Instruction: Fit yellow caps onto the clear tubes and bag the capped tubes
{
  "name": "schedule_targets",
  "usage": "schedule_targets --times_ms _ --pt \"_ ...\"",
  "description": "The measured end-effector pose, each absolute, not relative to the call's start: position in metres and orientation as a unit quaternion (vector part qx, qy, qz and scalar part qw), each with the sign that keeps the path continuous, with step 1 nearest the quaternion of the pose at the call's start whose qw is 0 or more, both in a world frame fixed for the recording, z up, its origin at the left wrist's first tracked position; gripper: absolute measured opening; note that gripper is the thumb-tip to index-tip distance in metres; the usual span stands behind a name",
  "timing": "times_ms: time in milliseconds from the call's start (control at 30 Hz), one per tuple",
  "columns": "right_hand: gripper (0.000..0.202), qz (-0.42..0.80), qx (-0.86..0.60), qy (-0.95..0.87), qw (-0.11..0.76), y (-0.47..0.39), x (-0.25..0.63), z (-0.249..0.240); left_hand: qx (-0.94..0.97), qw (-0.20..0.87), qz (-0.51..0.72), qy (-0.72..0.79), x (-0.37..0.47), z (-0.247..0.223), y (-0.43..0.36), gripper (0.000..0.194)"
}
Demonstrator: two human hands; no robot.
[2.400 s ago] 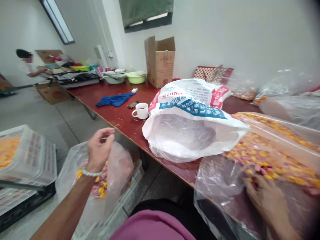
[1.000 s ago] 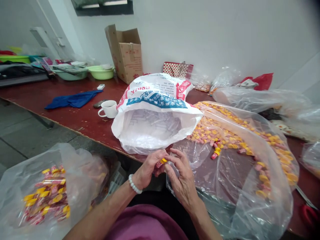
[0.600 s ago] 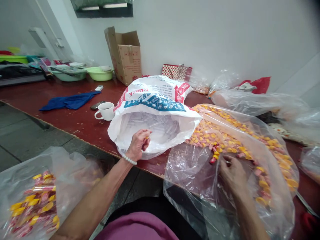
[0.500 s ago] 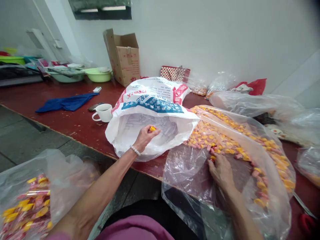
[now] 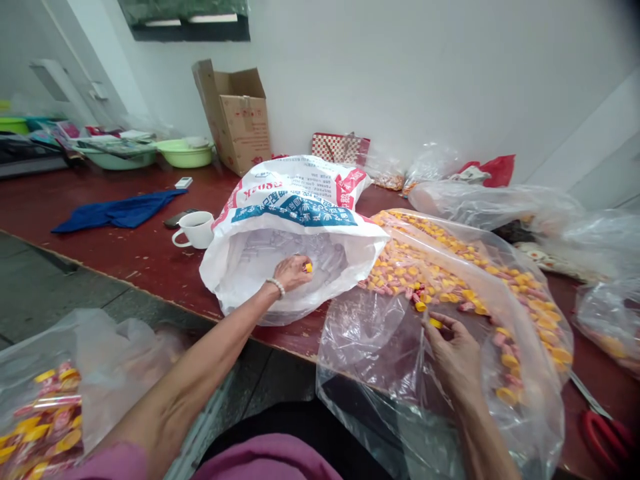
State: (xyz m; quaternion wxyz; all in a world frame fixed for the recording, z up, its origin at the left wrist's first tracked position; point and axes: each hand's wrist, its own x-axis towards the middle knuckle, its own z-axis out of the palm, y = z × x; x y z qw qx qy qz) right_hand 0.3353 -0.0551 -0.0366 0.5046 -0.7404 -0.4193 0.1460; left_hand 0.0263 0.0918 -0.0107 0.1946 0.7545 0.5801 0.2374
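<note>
My left hand (image 5: 293, 273), with a beaded bracelet at the wrist, is over the mouth of a white printed sack (image 5: 300, 175) and holds a small piece with a yellow cap (image 5: 309, 267). Inside the sack lie many clear tube-like pieces (image 5: 325, 257). To the right, my right hand (image 5: 453, 343) pinches another yellow-capped piece (image 5: 435, 323) at the open edge of a large clear plastic bag (image 5: 370, 333). Pink and yellow pieces (image 5: 400, 267) are spread in that bag, with a few at its mouth close to my right fingertips.
A white mug (image 5: 196, 230) stands left of the sack, near a blue cloth (image 5: 117, 210). Behind are a cardboard box (image 5: 245, 127) and green basins (image 5: 185, 153). Red-handled scissors (image 5: 603, 427) lie at the right. Another bag of capped pieces (image 5: 55, 407) is at the lower left.
My right hand has drawn back from the loose pieces and now has a yellow-capped one between its fingers. My left hand has turned palm-down over the sack mouth. The view has shifted slightly right.
</note>
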Motion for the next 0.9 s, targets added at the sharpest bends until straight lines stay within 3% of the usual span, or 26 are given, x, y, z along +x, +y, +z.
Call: schedule_targets --times_ms 133,267,367,633,800,900 --pt "0.045 0.275 -0.616 -0.36 0.645 -0.067 0.285 -0.006 0.735 0.28 0.311 0.534 0.023 0.001 0.043 0.031" --pt "0.032 0.352 -0.505 -0.399 0.68 -0.068 0.224 0.021 0.671 0.452 0.382 0.447 0.026 0.011 -0.008 0.026" --pt "0.025 0.371 -0.452 -0.434 0.686 -0.064 0.19 0.026 0.654 0.516 0.377 0.405 0.029 0.015 -0.034 0.025" --pt "0.018 0.282 -0.482 -0.627 0.543 -0.08 0.184 0.01 0.5 0.684 0.418 0.327 0.035 0.02 -0.06 0.021" --pt "0.067 0.171 -0.462 -0.732 0.471 -0.085 0.185 0.004 0.376 0.75 0.434 0.329 0.044 0.015 -0.06 0.02" --pt "0.07 0.12 -0.462 -0.744 0.468 -0.083 0.177 -0.003 0.358 0.744 0.441 0.352 0.049 0.016 -0.061 0.017"
